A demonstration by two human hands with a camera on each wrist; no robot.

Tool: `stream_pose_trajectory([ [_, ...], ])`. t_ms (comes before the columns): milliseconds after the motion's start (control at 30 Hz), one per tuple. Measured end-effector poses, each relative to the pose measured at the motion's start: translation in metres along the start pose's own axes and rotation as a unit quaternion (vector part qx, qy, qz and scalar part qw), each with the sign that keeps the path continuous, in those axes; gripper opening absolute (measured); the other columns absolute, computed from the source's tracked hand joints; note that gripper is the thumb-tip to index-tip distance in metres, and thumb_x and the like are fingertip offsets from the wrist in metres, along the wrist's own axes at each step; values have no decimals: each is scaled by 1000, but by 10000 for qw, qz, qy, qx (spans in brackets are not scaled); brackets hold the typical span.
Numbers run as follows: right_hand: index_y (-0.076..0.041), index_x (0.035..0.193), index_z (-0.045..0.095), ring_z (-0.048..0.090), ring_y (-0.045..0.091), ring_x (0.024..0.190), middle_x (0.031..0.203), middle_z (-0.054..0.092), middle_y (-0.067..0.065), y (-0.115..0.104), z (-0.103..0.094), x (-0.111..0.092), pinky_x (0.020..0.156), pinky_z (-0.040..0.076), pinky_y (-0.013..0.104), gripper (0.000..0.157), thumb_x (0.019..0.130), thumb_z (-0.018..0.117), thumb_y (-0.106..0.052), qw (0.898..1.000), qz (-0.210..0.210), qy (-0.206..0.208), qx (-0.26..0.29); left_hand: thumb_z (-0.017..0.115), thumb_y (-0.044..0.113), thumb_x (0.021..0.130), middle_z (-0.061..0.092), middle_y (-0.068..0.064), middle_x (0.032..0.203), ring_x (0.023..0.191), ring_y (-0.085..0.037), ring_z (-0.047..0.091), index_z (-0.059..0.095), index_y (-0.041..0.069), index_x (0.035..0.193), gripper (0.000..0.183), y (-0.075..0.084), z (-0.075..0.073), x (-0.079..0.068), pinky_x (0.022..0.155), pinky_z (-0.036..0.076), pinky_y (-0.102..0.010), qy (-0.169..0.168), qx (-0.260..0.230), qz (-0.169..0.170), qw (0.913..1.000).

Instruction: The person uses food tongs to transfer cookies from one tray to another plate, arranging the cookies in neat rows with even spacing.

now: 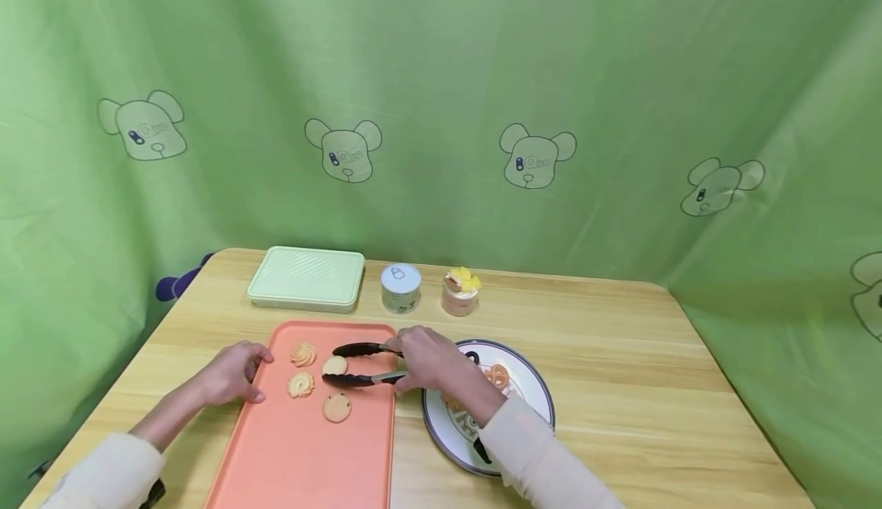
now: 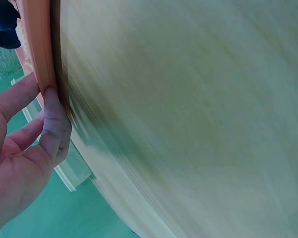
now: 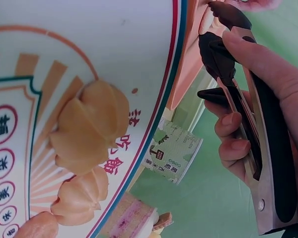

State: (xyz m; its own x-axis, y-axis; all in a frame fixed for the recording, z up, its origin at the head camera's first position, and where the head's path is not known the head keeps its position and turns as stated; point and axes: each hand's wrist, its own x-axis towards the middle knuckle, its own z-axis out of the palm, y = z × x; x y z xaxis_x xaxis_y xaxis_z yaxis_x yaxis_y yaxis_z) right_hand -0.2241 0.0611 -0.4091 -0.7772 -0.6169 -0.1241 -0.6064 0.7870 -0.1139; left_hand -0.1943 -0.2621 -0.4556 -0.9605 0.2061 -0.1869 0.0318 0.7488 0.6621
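Observation:
On the left, my left hand (image 1: 230,375) pinches the long rim of an orange tray (image 1: 310,463); in the left wrist view its thumb and fingers meet at the tray's edge (image 2: 38,44). My right hand (image 1: 434,360) holds metal tongs (image 3: 258,139) with black tips. Those tips lie on either side of a round plain cookie (image 1: 334,366) over the tray. Two swirled cookies, one above (image 1: 303,354) the other (image 1: 301,384), sit to its left. A round cookie with dark specks (image 1: 337,408) is just below it.
Right of the tray stands a patterned plate (image 1: 441,434) bearing several cookies, partly behind my right forearm. Along the back are a pale green lidded box (image 1: 306,278), a can (image 1: 401,291) and a dessert cup (image 1: 459,298) with yellow topping. A green curtain (image 1: 441,50) surrounds the wooden table.

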Motion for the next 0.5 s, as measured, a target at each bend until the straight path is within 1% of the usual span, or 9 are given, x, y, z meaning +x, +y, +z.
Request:
stream_pose_trajectory([
  [267,-19,128,59,55,8,80,102,64,-1,2,-5,-5,70,51,21,66,68,83,-35,9999,49,75,62,81,-6,60,52,-15,91,73,-19,54,56,-7,107,54,-1,0,0,59,46,-28,33,46,57,10000],
  [400,-20,129,59,54,9,78,102,64,0,5,-8,-10,67,50,22,66,69,83,-34,9999,46,148,76,81,-6,59,52,-15,90,73,-19,54,56,-7,107,54,-1,0,0,59,46,-27,43,35,54,10000],
  [500,-18,129,59,57,9,80,105,65,0,8,-10,-17,69,51,23,66,70,82,-35,9997,28,238,30,82,-6,59,53,-15,90,73,-19,54,56,-7,106,54,-1,1,0,59,46,-28,53,20,54,10000],
])
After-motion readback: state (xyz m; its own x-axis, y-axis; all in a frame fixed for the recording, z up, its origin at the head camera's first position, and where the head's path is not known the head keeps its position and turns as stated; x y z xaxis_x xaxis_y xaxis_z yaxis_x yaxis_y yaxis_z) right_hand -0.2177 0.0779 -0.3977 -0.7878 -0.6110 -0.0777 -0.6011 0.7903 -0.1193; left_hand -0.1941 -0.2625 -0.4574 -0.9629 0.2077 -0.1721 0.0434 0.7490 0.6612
